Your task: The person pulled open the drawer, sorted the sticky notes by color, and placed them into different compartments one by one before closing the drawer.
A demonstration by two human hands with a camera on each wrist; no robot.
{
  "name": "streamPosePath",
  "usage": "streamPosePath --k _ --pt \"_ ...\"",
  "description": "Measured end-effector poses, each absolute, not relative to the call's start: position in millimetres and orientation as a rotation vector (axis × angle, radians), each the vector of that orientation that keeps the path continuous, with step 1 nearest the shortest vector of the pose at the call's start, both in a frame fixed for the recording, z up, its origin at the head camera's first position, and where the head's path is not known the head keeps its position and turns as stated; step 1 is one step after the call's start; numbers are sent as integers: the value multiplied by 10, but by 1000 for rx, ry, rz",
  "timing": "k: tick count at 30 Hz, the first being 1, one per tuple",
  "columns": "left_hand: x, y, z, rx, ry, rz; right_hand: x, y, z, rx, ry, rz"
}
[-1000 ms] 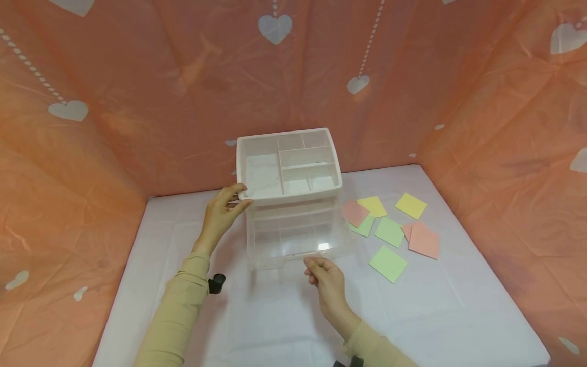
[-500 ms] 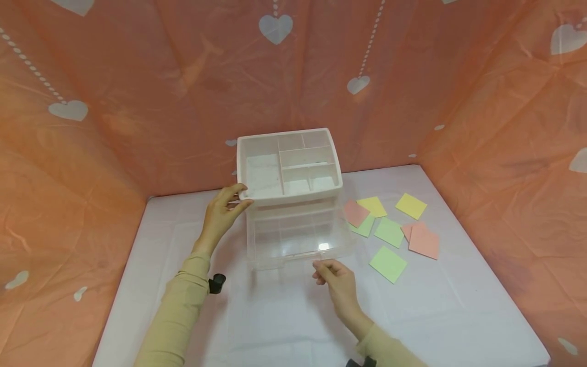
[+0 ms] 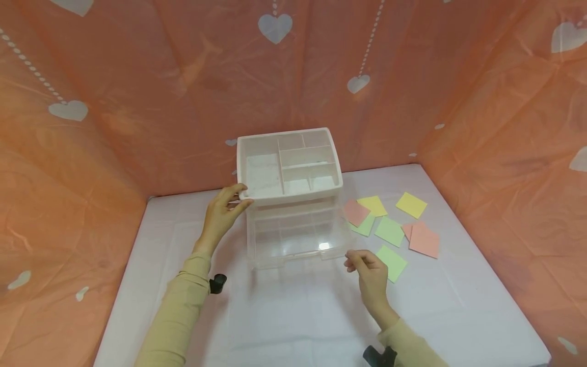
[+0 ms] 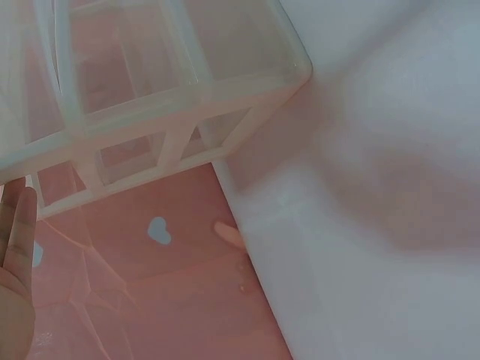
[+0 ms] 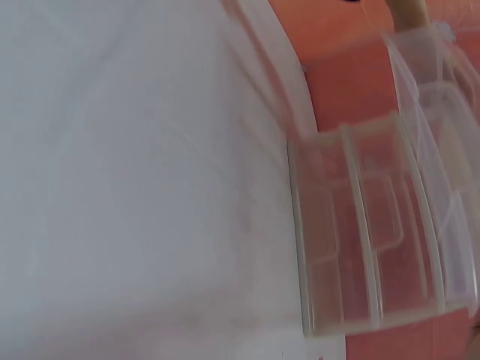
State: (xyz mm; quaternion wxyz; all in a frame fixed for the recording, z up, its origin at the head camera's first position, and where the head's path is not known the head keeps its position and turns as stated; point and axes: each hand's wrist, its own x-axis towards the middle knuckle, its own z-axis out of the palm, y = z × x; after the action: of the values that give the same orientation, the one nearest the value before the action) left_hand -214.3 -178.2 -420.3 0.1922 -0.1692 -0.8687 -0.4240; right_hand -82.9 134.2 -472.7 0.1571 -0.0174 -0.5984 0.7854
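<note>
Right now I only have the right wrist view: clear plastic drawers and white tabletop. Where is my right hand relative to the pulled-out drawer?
Observer: The right hand is off the clear plastic drawer, just past its front right corner, fingers loosely curled and holding nothing.
Operator: What lies nearest it?
Observer: A light green square paper note, flat on the white table, partly hidden behind that hand.
Operator: And the left hand?
Observer: The left hand grips the front left corner of the white compartmented top tray.
</note>
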Motion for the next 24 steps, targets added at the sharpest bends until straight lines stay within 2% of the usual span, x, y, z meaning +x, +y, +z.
streamPosePath --k 6,19,24 --pt "-2151 -1801 -4213 -475 -2429 -1212 -891 1578 -4764 -4 -1596 2217" --pt "-2144 -1788 -4218 -467 -2439 -1224 -1019 2185 -4955 -428 -1917 1929" --pt "-2139 -1794 -4216 -469 -2429 -1228 -1064 2378 -5042 -515 -2094 1889"
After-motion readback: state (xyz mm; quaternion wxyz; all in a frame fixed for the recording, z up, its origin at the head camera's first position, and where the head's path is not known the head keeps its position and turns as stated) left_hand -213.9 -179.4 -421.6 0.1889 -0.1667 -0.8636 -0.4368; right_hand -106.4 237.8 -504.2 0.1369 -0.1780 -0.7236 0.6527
